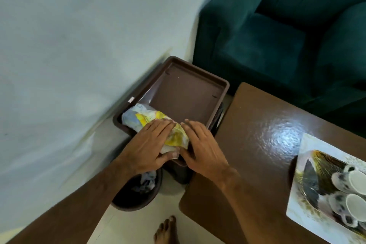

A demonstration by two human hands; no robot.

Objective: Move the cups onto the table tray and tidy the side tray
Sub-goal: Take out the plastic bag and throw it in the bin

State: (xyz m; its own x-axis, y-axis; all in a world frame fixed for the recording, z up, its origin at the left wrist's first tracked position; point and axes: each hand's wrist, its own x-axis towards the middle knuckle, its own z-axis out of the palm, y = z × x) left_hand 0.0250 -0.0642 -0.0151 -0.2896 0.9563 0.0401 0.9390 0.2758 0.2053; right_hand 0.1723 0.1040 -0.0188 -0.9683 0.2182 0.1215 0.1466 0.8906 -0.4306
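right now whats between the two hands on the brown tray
In the head view, a crumpled white and yellow cloth lies between the left hand and the right hand, at the near end of the brown tray. Both hands rest on it.

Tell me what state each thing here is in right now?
Side tray: mostly bare, cloth at its near end.
Cloth: crumpled, under both hands.
Left hand: flat, pressing the cloth.
Right hand: flat, touching the cloth.
Cups: on the table tray.
Bin: open, holds scraps.
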